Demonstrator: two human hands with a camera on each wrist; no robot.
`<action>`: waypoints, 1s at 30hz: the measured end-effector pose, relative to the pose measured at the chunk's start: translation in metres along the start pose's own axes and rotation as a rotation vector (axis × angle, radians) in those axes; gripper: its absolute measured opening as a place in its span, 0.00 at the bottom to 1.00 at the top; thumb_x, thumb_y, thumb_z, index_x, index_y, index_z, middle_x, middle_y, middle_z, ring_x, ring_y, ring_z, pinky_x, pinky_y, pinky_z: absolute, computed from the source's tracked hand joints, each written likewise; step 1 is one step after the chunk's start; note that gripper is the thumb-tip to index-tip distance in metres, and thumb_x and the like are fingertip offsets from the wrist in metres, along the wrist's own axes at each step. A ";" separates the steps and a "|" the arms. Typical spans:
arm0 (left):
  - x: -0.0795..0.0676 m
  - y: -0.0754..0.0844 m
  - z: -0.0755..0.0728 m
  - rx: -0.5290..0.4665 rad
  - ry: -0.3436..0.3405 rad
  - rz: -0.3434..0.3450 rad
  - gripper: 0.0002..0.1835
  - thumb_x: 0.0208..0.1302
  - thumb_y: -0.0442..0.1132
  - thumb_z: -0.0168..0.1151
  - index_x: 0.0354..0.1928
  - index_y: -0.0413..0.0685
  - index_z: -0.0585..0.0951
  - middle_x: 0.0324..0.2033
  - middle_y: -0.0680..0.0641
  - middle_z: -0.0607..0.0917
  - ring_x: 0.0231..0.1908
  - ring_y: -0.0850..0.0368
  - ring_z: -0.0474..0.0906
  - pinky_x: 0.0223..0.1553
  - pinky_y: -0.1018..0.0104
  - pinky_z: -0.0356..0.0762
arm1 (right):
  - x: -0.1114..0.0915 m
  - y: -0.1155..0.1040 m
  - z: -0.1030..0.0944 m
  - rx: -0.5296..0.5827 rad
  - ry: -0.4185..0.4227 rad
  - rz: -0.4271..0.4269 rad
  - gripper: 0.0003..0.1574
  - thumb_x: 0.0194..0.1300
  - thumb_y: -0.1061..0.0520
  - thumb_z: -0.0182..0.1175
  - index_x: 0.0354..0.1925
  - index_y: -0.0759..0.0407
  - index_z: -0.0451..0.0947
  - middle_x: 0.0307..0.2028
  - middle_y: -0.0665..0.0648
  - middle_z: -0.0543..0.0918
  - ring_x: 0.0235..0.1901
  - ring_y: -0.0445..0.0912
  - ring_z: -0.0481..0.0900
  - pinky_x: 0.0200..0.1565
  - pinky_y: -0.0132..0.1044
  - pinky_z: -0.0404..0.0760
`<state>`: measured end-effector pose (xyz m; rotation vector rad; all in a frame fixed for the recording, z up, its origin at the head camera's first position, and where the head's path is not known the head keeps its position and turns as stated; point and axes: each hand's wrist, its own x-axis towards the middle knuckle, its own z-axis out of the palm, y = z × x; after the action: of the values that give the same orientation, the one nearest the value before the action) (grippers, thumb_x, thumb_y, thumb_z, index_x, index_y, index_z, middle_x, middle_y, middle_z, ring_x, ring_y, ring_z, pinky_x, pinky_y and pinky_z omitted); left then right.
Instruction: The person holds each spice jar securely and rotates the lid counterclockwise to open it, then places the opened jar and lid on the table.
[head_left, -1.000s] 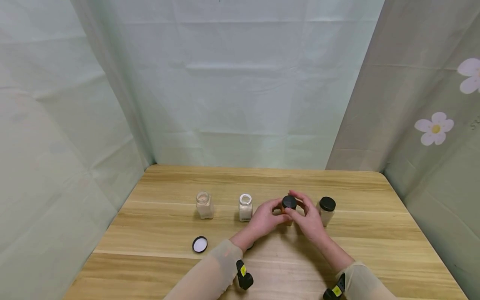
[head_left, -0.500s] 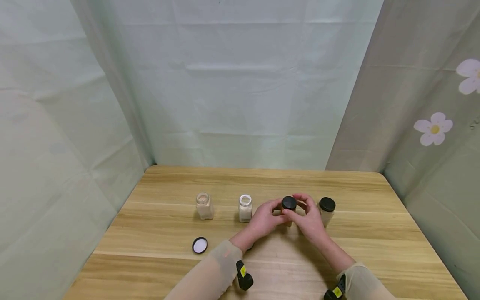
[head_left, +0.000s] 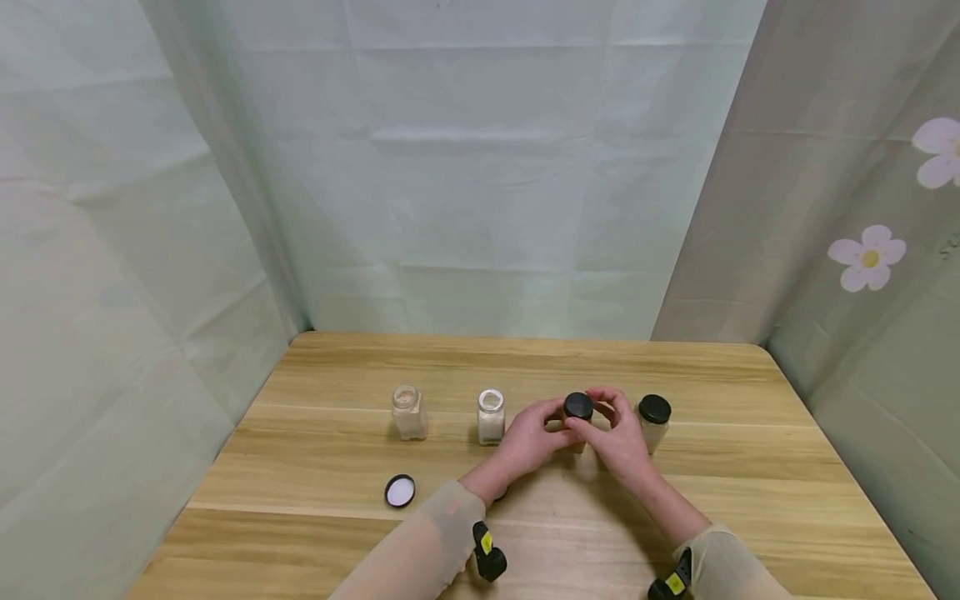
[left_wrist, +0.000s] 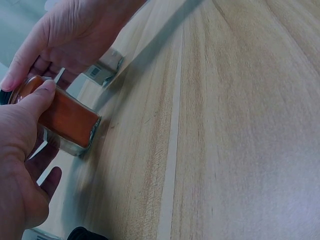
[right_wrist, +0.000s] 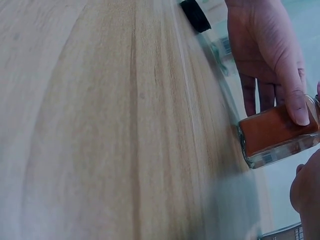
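A square glass spice jar (left_wrist: 72, 120) of orange-red powder stands on the table between my hands, its black lid (head_left: 578, 406) on top. My left hand (head_left: 527, 439) grips the jar's body, with the thumb flat along the near glass, as the right wrist view shows. With thumb and fingers my right hand (head_left: 622, 443) pinches the lid from the right. Most of the jar is hidden behind both hands in the head view.
Two lidless jars of pale powder, one far left (head_left: 409, 414) and one nearer (head_left: 491, 419), stand left of my hands. Close on the right is a black-lidded jar (head_left: 655, 417). One loose lid (head_left: 400, 490) lies white side up; another (right_wrist: 196, 15) is mostly behind my left forearm.
My right fingers have shifted round the lid, the thumb slightly left and the forefinger slightly right. My left hand and the other jars have stayed in place.
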<state>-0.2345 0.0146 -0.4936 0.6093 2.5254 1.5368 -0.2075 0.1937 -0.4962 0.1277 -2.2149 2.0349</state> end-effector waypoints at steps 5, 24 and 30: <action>0.000 0.001 0.000 -0.006 0.000 0.003 0.25 0.63 0.55 0.74 0.62 0.65 0.83 0.46 0.63 0.84 0.59 0.60 0.76 0.61 0.54 0.73 | -0.001 0.000 0.000 0.002 -0.003 -0.018 0.35 0.61 0.59 0.75 0.61 0.63 0.70 0.63 0.60 0.70 0.68 0.59 0.64 0.67 0.60 0.61; -0.002 0.002 -0.001 -0.046 -0.009 0.011 0.22 0.63 0.54 0.74 0.59 0.65 0.83 0.47 0.64 0.84 0.59 0.59 0.77 0.61 0.55 0.74 | -0.004 0.000 -0.002 -0.037 -0.090 -0.094 0.31 0.72 0.58 0.65 0.69 0.63 0.70 0.69 0.61 0.66 0.70 0.59 0.63 0.68 0.47 0.65; -0.002 0.002 -0.001 -0.051 -0.006 0.029 0.22 0.61 0.54 0.74 0.57 0.65 0.84 0.47 0.64 0.85 0.59 0.60 0.77 0.61 0.55 0.74 | -0.004 -0.002 -0.001 -0.029 -0.119 -0.127 0.29 0.74 0.60 0.62 0.70 0.60 0.70 0.68 0.62 0.67 0.71 0.59 0.63 0.58 0.24 0.70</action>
<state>-0.2324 0.0140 -0.4915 0.6462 2.4756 1.6006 -0.2033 0.1949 -0.4952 0.3851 -2.2396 1.9758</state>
